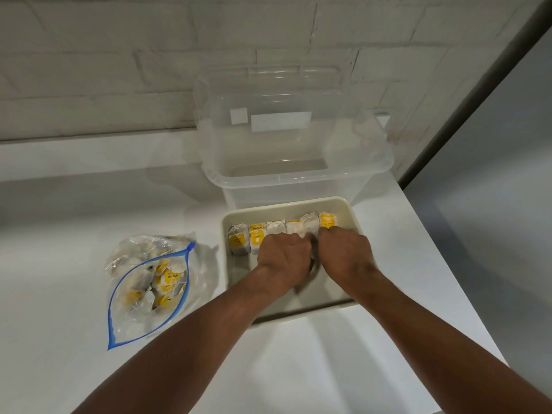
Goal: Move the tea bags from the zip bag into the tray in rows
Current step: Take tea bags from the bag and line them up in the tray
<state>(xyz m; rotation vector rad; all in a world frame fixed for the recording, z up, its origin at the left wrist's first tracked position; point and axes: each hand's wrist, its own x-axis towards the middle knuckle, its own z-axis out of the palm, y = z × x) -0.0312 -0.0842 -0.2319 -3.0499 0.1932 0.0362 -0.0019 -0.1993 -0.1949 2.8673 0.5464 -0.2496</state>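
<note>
A beige tray (346, 210) sits on the white counter. Along its far wall stands a row of several tea bags (240, 242), white with yellow tags. Both hands are inside the tray, knuckles up, close together at the row's middle and right. My left hand (283, 258) has its fingers curled down onto the bags; my right hand (343, 252) does the same beside the rightmost bag (328, 219). The fingertips are hidden, so what each holds is unclear. A clear zip bag (143, 297) with a blue seal lies open to the left, with several tea bags inside.
A clear plastic storage bin (298, 171) with its lid leaning on the white brick wall stands just behind the tray. The counter's right edge (448, 264) drops off beside a grey surface.
</note>
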